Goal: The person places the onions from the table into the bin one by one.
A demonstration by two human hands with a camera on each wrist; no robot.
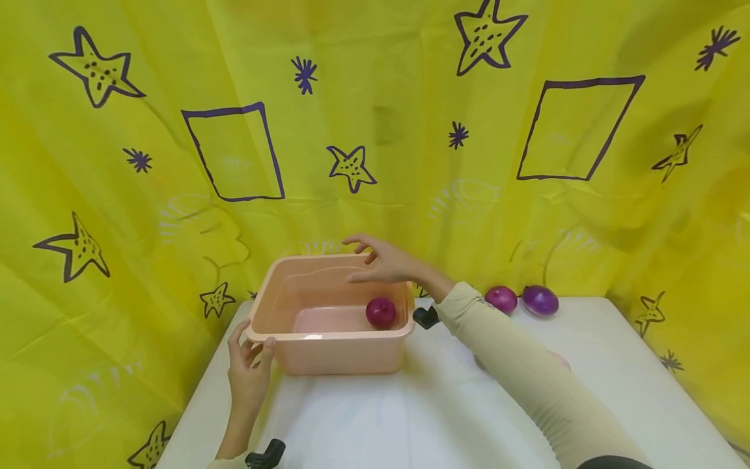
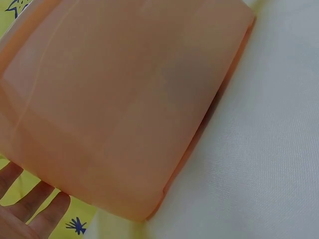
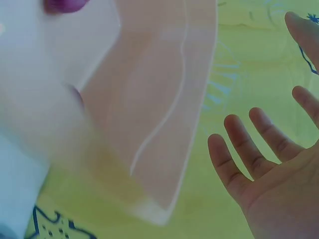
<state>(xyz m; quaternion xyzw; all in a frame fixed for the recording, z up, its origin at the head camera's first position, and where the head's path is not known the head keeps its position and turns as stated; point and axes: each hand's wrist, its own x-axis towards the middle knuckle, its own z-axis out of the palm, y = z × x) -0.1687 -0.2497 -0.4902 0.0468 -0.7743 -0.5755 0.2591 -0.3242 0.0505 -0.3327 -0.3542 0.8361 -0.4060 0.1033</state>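
A peach plastic basin (image 1: 340, 355) stands on the white table. Inside it, toward the right end, lies a round dark red object (image 1: 381, 313) that looks like an onion or fruit. My left hand (image 1: 249, 368) holds the basin's front left corner, thumb at the front rim and fingers along the left side; in the left wrist view its fingers (image 2: 54, 211) meet the basin wall (image 2: 114, 114). Over the basin's back right part hovers my right hand (image 1: 383, 260), fingers spread and holding nothing. The right wrist view shows that hand (image 3: 279, 174) apart from the basin's rim.
Behind the right forearm sit a round magenta object (image 1: 501, 299) and a purple oval one (image 1: 541, 301). The sleeve (image 1: 527, 378) partly hides a pale pink thing (image 1: 560, 359) on the table (image 1: 615, 391). A yellow curtain (image 1: 404, 130) hangs behind.
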